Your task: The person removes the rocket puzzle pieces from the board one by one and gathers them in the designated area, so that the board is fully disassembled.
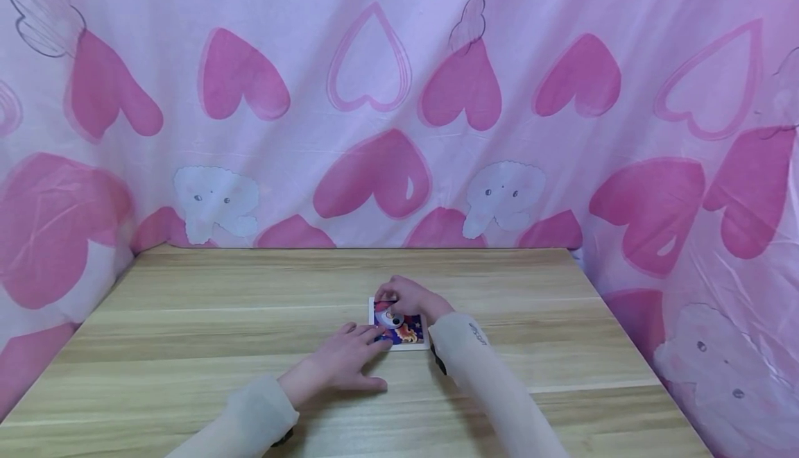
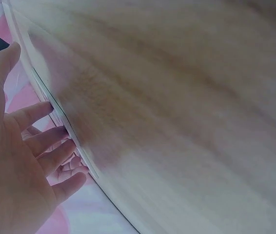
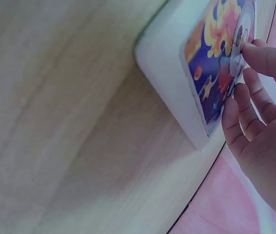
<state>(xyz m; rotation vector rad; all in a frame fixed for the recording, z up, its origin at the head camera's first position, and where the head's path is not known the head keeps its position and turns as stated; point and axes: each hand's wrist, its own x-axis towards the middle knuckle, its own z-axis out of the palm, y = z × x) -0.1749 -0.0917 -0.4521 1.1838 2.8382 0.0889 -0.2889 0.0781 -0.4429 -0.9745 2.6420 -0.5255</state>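
Observation:
A small white-bordered board (image 1: 426,336) with a colourful picture of purple, red and yellow lies flat on the wooden table (image 1: 499,402). On its picture sits a round, mostly white piece (image 3: 246,22) with a dark spot. My right hand (image 1: 408,296) reaches over the board from the right; its thumb and index finger pinch at the round piece, the other fingers loosely bent beside it. With fingers spread, my left hand (image 1: 346,359) rests its fingertips on the board's left edge, thumb out to the near side. The left wrist view shows the board only as a thin edge.
A pink and white curtain (image 1: 268,139) with hearts and white cartoon animals hangs behind the table and along both sides. The board lies near the middle of the tabletop, with the table's far edge beyond it.

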